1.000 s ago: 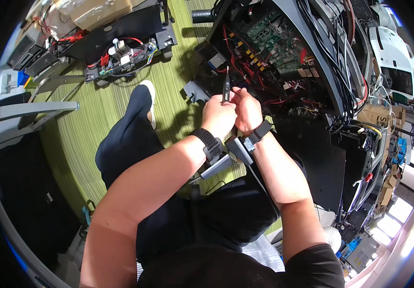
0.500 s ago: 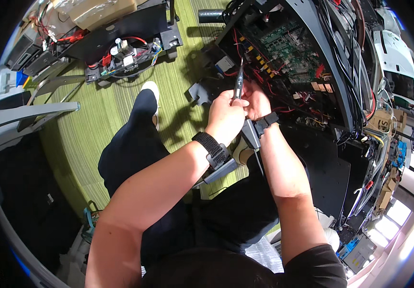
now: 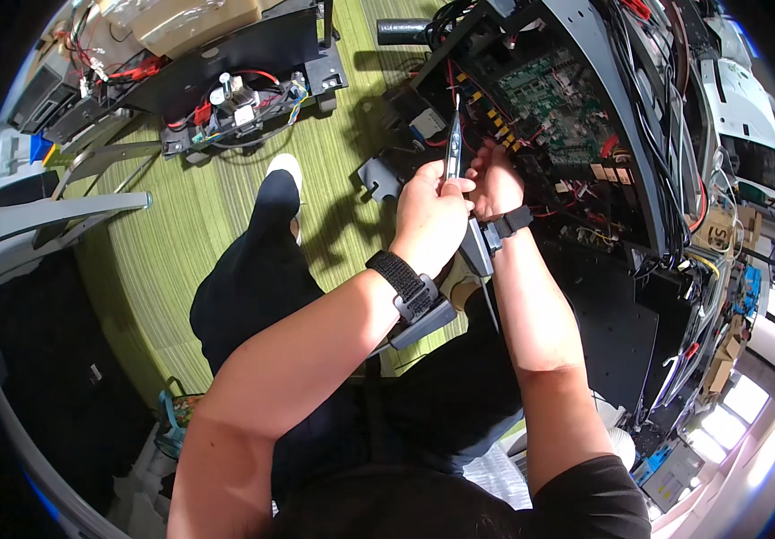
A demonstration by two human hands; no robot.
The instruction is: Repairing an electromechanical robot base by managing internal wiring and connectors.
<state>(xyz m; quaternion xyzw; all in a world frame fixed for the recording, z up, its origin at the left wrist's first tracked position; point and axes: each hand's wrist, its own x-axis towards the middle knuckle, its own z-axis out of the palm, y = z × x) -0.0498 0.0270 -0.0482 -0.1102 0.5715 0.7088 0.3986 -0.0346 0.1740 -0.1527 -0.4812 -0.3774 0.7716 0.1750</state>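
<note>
My left hand (image 3: 431, 208) is closed round a slim grey pen-shaped screwdriver (image 3: 454, 153), its thin tip pointing away from me toward red wires (image 3: 449, 76). Just to the right, my right hand (image 3: 499, 187) reaches palm up to the edge of an open black machine casing (image 3: 576, 47). Its fingers are curled among dark cables; whatever they grip is hidden. Inside the casing lies a green circuit board (image 3: 554, 103), with a row of yellow connectors (image 3: 500, 126) along its left side. Black straps with grey devices sit on both wrists.
A second black chassis (image 3: 253, 99) with wires and a small motor-like part stands at the upper left. Below it, a grey metal leg (image 3: 64, 211) juts in. Bundled black cables (image 3: 648, 135) run down the casing's right side. My shoe (image 3: 287, 166) rests on green carpet (image 3: 226, 198).
My right hand has moved slightly right and forward, away from the left hand, toward the yellow connectors. The left hand has shifted a little right, still holding the screwdriver.
</note>
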